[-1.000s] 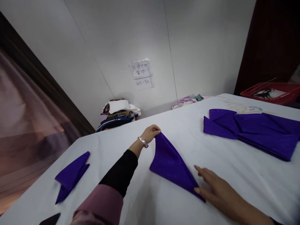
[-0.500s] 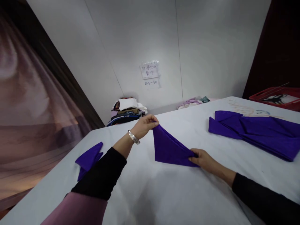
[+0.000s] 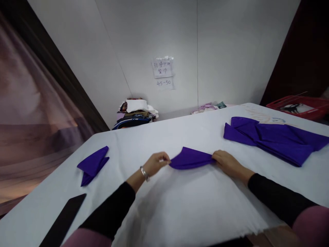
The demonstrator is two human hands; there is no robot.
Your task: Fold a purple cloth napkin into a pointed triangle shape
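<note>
A folded purple cloth napkin (image 3: 191,159) is stretched between my two hands, just over the white-covered table (image 3: 164,137). My left hand (image 3: 156,164), with a silver bangle at the wrist, pinches its left corner. The right end is gripped by my right hand (image 3: 226,163), its fingers closed over the cloth. To the left lies another folded purple napkin (image 3: 93,165), its layers fanned into points. A larger heap of purple cloth (image 3: 277,139) rests on the right side of the table.
A dark flat strip (image 3: 64,219) lies at the near left. Folded clothes (image 3: 136,113) are stacked by the wall, with more cloth (image 3: 207,108) to their right. A red basket (image 3: 303,106) stands far right. A handwritten paper sign (image 3: 163,72) hangs on the wall.
My left hand has come down and nearer with its corner of the napkin; the cloth has turned from a hanging triangle to a flatter, narrower shape. The right hand has shifted slightly up.
</note>
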